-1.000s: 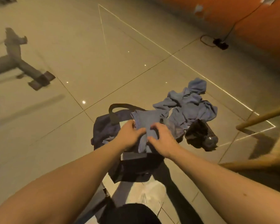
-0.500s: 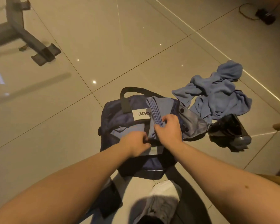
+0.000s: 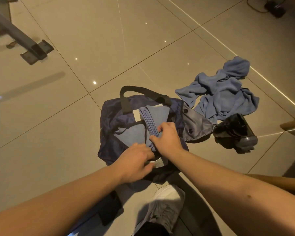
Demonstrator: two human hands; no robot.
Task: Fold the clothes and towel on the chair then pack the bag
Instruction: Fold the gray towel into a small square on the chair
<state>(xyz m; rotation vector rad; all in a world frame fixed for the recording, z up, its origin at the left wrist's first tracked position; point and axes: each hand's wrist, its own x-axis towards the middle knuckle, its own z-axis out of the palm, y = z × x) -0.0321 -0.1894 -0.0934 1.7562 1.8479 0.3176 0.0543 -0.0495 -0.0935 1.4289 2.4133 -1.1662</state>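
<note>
1. OK, we're over the bag: navy, on the floor tiles dead ahead, mouth open.
2. R hand has the folded garment. Thumb on one side, fingers curled over the other, pinching the stitched edge at its near end.
3. L hand sits at the bag's near rim, by a white tab. It's blurred, so we can't tell if it's pinching the rim or just resting there.
4. Key relation: the garment's long axis runs away from us, near rim to far rim, tipped a bit left. The grip's at the near end. The far end pokes up over the far side, just beside the handle.
5. So we reckon it's half in, half out. The free end lies fwd of the grip and the bag's cavity is below & left of it. The push prob needs to go down and fwd along that axis, not sideways.
6. Towel is crumpled, not folded yet, on the tiles beyond-right of the bag. R hand's the nearer one for that.
7. Black object lies just this side of the towel; we can't say what it is.
</note>
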